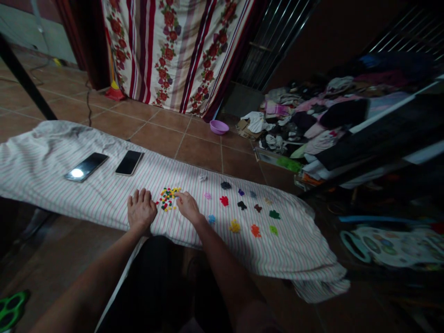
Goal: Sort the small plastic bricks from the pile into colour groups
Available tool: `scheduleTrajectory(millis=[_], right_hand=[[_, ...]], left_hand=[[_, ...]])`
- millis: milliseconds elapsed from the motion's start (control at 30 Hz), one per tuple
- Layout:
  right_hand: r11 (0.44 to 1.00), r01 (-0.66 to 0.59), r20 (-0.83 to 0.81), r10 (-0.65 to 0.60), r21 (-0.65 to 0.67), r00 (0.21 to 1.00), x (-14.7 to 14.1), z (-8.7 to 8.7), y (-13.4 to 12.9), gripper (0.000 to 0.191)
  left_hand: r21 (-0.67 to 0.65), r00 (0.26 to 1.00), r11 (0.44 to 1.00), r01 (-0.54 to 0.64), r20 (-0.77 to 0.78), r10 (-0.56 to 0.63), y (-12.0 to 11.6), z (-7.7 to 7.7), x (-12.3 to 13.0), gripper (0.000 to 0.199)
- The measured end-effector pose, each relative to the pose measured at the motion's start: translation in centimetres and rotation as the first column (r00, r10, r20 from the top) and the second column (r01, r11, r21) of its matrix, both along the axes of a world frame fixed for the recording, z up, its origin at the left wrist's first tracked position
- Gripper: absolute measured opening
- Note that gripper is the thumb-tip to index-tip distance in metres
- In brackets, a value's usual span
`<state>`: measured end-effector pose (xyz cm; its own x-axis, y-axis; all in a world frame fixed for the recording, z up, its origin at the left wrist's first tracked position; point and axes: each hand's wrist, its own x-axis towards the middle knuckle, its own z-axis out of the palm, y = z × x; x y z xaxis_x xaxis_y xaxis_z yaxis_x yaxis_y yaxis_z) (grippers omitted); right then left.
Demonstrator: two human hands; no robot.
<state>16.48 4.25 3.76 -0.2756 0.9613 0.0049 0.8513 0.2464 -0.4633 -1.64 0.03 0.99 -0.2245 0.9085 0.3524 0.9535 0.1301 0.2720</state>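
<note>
A loose pile of small mixed pieces [168, 199], yellow, red, green and white, lies on a striped cloth [104, 203]. Flat on the cloth at the pile's left edge rests my left hand [141, 209], fingers stretched out and holding nothing. My right hand [187, 205] touches the pile's right side with its fingers drawn together at the tips. Whether a piece is between those fingertips is too small to make out. Right of it sit little single-colour heaps, among them a red heap [224, 200], a yellow heap [235, 225], an orange heap [255, 231] and a dark green heap [274, 214].
Two phones, a lit one [86, 166] and a dark one [129, 163], lie left on the cloth. Beyond are a purple basin [219, 127] on the tiled floor, a floral curtain [173, 51] and piled clothes [305, 115]. My legs are below the cloth's near edge.
</note>
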Motion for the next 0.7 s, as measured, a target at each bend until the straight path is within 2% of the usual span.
scheduleTrajectory(millis=[300, 700], right_hand=[[0.995, 0.09, 0.074, -0.088, -0.032, 0.993, -1.3, -0.6, 0.6, 0.036], [0.992, 0.122, 0.049, -0.121, -0.021, 0.991, -1.7, -0.7, 0.9, 0.025]], left_hand=[[0.017, 1.0, 1.0, 0.002, 0.0, -0.002, 0.1, -0.2, 0.0, 0.05], [-0.036, 0.999, 0.999, -0.006, 0.031, 0.007, 0.0, 0.2, 0.1, 0.051]])
